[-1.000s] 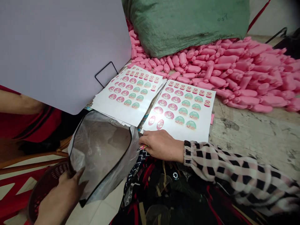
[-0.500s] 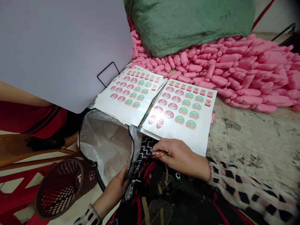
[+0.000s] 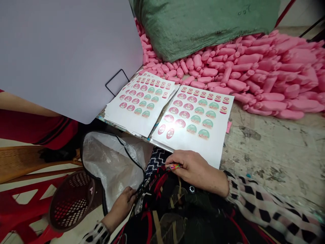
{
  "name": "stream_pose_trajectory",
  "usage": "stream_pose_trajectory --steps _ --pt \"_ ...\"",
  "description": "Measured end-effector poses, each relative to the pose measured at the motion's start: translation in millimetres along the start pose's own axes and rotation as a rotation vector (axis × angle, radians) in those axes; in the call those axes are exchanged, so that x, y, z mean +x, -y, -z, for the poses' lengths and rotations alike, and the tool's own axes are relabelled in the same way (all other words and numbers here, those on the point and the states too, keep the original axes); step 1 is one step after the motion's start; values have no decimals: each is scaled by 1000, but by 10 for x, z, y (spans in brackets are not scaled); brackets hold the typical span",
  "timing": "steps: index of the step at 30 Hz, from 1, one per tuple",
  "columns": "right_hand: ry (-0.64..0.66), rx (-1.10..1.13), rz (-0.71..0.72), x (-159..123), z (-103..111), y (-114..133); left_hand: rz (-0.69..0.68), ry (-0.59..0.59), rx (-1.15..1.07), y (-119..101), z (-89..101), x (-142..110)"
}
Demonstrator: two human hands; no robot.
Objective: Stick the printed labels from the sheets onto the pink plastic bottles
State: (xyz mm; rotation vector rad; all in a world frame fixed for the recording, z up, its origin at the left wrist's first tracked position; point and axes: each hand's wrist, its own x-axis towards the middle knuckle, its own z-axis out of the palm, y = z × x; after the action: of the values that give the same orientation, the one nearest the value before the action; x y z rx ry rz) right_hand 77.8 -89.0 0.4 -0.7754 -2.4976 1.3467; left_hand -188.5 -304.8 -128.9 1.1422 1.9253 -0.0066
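Observation:
My left hand point(image 3: 124, 200) is closed on the black edge of a clear plastic bag point(image 3: 101, 152), which gapes beside my lap. Between the fingers of my right hand point(image 3: 195, 169) is a small multicoloured tool point(image 3: 175, 166); its kind is too small to make out. That hand lies at the near edge of a stack of sticker sheets point(image 3: 215, 145), printed with pink and green labels. To its left is a second stack of sticker sheets point(image 3: 142, 125), slightly fanned out. Patterned dark clothing covers my lap below both hands.
Many pink bottles point(image 3: 271, 96) lie heaped at the back right, against a large green sack point(image 3: 203, 27). A big pale panel point(image 3: 71, 51) blocks the upper left, near a black wire frame point(image 3: 109, 84). A brown perforated basket point(image 3: 71, 203) stands by a red stool point(image 3: 22, 203).
The bag's opening has sagged and narrowed, its rim dropping away from the table edge. My left hand has shifted slightly left and down. My right hand has stayed in place.

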Motion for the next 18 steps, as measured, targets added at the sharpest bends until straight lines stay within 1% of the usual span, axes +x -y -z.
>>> stream_pose_trajectory --steps 4,8,10,15,17,18 --pt "-27 43 -16 -102 83 -37 69 -50 -157 -150 -37 31" --pt "-47 104 -48 -233 158 -114 159 -46 -340 -236 -75 35" --pt "-45 137 -61 -299 189 -167 212 -5 -447 -302 -94 30" --pt "-51 212 -92 -456 267 -313 363 206 -688 -528 -163 -10" --pt "-56 242 -112 -511 301 -360 414 220 -726 -607 -206 -22" --pt "-58 254 -123 -535 318 -380 436 197 -726 -641 -227 -26"
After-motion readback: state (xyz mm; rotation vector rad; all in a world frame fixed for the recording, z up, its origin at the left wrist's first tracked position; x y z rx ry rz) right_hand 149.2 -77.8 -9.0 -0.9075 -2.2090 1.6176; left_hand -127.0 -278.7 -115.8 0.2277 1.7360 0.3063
